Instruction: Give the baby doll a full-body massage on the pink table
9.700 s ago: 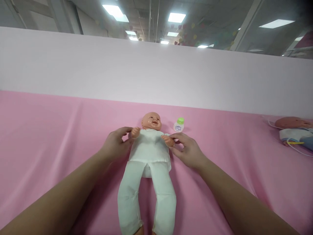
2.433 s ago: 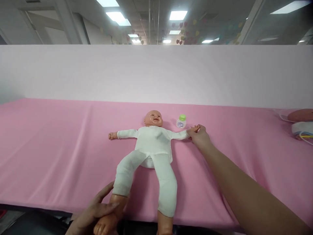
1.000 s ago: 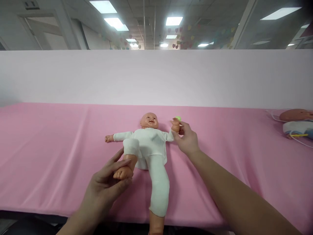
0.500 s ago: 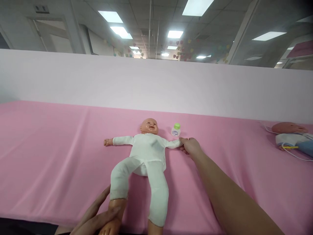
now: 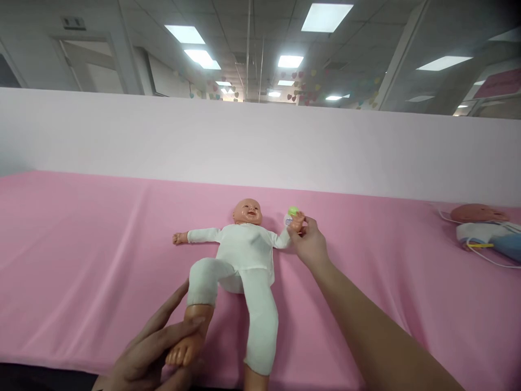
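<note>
A baby doll in white clothes lies on its back on the pink cloth, head toward the wall. My left hand is wrapped round the doll's bare lower leg and ankle at the left, thumb across the front, with that knee bent. Between the thumb and fingers of my right hand is the doll's forearm near the wrist, at the right. The doll's small hand points up there. Right behind it stands a small bottle with a green cap, partly hidden.
Toward the right edge lies a second doll in white and blue, with a white cord and a yellow strip. A white low wall runs along the back, glass above it. The cloth's front edge drops off at lower left.
My right hand has lifted the doll's forearm and bent it inward, so its hand now covers part of the bottle. My left hand has raised the doll's leg and pushed it up a little.
</note>
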{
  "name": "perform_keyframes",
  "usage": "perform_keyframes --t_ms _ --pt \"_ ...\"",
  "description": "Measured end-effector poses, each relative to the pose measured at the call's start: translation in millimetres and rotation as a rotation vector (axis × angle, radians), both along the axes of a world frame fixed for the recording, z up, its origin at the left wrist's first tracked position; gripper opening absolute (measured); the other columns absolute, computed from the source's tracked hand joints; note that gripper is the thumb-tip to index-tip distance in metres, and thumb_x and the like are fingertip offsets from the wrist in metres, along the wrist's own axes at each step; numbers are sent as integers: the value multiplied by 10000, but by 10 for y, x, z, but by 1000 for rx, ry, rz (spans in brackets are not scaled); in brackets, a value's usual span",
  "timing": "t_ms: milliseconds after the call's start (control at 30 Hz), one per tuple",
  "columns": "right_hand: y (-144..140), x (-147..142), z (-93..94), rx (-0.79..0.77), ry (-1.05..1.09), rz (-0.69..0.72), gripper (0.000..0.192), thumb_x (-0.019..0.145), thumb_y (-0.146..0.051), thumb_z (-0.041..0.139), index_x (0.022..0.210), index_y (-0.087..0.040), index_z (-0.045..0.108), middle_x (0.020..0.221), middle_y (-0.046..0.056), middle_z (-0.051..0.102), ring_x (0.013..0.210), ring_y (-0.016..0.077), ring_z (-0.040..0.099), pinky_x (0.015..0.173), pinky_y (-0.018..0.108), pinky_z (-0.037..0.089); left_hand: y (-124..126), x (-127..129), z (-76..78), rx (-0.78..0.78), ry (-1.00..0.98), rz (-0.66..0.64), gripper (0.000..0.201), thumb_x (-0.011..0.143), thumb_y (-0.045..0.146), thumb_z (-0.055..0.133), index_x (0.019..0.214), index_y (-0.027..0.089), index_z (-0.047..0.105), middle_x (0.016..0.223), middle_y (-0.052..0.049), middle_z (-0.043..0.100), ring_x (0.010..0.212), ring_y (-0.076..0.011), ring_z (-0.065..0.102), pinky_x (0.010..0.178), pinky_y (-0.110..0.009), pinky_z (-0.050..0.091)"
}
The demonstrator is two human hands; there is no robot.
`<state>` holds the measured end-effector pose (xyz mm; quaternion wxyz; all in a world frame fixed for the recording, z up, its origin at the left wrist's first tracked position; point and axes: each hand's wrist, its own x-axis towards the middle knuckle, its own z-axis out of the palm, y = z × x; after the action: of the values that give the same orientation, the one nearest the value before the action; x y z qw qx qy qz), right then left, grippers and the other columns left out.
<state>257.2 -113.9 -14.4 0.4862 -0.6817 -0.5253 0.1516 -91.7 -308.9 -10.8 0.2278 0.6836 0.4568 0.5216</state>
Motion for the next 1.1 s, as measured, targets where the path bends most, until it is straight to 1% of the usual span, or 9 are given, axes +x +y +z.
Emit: perform_keyframes --t_ms 67,200,300,500,600,700,800,967,1100 --pt "-102 -197 82 128 -66 114 564 890 -431 697 1406 -265 541 1084 42 772 864 223 736 776 346 567 106 34 106 -33 5 -12 360 790 311 838 1146 362 829 1563 -45 573 1390 -392 565 1006 -403 600" --pt "-239 -505 121 243 -239 302 335 894 -324 695 1219 -253 663 1097 44 759 969 246 692 858 389 556 378 207 213 -42 -92 -14 314 806 333 835 1120 322 837 1506 -70 633 1476 -386 469 1082 -437 556" --pt "-271 -605 71 286 -395 399 278 887 -244 719 1165 -253 713 1099 48 756 1046 267 654 929 417 536 587 302 215 -92 -163 -26 332 813 338 841 1142 292 829 1483 -102 652 1534 -381 380 1097 -451 549" --pt "-245 -661 -8 414 -707 536 348 977 -180 641 1303 -271 722 1204 88 746 1178 301 609 1041 484 488 902 302 164 -162 -196 -48 449 762 376 890 1187 252 813 1610 -133 516 1547 -414 352 1105 -489 539" --pt "-226 -673 -8 408 -715 564 361 978 -153 630 1301 -282 725 1221 79 746 1163 282 639 1031 477 501 964 287 136 -186 -198 -54 472 763 382 892 1210 257 804 1605 -134 524 1557 -404 336 1110 -487 534" --pt "-223 -633 26 396 -567 590 361 959 -154 636 1281 -288 730 1235 53 755 1158 257 668 1022 441 527 924 258 126 -186 -192 -65 448 770 374 888 1197 262 807 1630 -127 494 1560 -416 325 1102 -502 539" --pt "-211 -494 71 349 -318 543 368 949 -226 650 1292 -341 715 1228 9 770 1113 234 703 964 400 572 775 198 138 -169 -174 -65 419 791 344 873 1200 282 806 1613 -107 519 1568 -405 311 1126 -507 520" --pt "-52 -63 68 203 39 238 341 915 -403 687 1238 -298 709 1157 28 793 1010 236 745 885 380 606 405 35 131 -159 -196 -6 365 783 358 866 1146 340 825 1620 -43 516 1510 -391 433 1152 -477 494" --pt "120 255 2 -24 247 43 566 875 -469 723 1375 -241 588 1065 74 798 863 240 767 770 359 620 173 -208 0 -264 -106 -6 422 748 346 885 1165 372 825 1595 -25 540 1438 -393 524 1100 -438 535"
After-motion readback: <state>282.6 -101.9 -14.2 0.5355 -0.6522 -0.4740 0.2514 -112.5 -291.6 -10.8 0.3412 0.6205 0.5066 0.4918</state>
